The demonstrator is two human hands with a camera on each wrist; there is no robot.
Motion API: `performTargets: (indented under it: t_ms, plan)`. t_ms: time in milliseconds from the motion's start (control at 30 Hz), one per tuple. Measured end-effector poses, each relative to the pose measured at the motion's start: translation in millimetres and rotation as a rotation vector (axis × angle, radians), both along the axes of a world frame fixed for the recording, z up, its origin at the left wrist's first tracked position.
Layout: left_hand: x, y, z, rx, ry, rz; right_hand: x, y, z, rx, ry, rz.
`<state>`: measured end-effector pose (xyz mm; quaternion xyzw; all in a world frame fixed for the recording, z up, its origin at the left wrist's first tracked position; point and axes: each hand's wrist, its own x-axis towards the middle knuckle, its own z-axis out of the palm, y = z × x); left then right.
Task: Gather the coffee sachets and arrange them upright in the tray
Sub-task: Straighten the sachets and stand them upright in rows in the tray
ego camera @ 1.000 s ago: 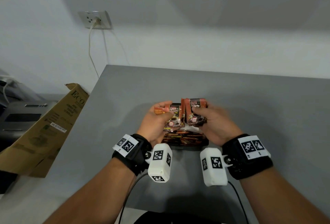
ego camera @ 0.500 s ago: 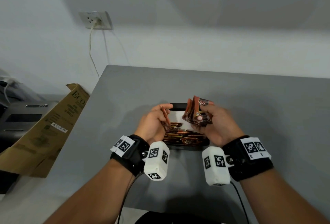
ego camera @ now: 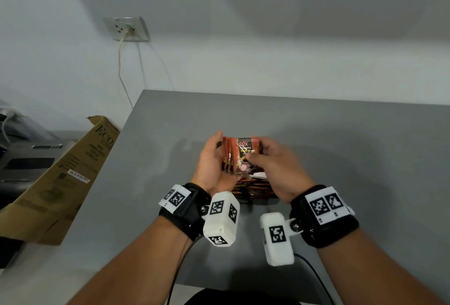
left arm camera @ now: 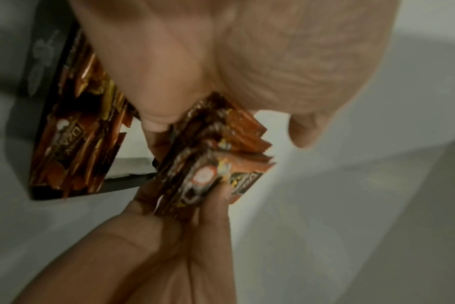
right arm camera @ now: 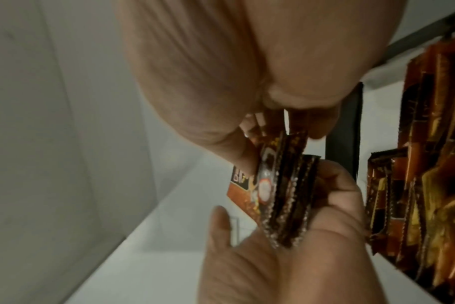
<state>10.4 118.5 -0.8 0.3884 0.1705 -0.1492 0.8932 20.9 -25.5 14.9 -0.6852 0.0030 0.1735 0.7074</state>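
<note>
Above the near edge of the grey worktop (ego camera: 341, 158), both hands hold one bundle of orange-and-brown foil coffee sachets (ego camera: 239, 156) upright over the black rectangular tray (left arm camera: 43, 67). The left hand (ego camera: 210, 163) cups the bundle's left side with its fingers curved round it, and the right hand (ego camera: 275, 166) pinches the front sachet between thumb and fingers. More sachets of the same kind (left arm camera: 75, 144) stand packed on edge inside the tray, just below the hands.

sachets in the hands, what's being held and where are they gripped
A small stack of coffee sachets, held above the tray. The right hand pinches its lower front face; the left hand cups its left side and bottom edge.
</note>
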Motion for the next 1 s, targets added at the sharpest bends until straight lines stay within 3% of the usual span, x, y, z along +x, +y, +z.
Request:
performTargets:
  t_ms: [100, 200, 300, 367, 433, 500, 700, 1000]
  plan:
    - [-2, -4, 1, 0.001, -0.052, -0.065, -1, 4, 3, -0.198, -0.135, 0.102]
    - [-6, -5, -1, -0.015, -0.038, -0.095, 4, 6, 1, -0.547, -0.255, 0.204]
    - [-5, 0, -1, -0.044, -0.003, -0.056, 3, -3, 13, -0.589, -0.329, 0.293]
    - [-5, 4, 0, -0.059, -0.008, -0.020, 1, -6, 24, -0.659, -0.496, 0.364]
    - [-6, 6, 1, -0.068, -0.052, -0.075, 1, -4, 32, -0.796, -0.647, 0.510]
    - [-9, 5, 2, -0.068, -0.109, -0.155, 3, 1, 32, -0.898, -0.686, 0.601]
    - [-12, 5, 9, -0.021, -0.174, -0.154, 7, 4, 26, -0.719, -0.653, 0.531]
    - [-9, 6, 12, -0.008, -0.113, -0.152, 12, 6, 18, -0.797, -0.705, 0.552]
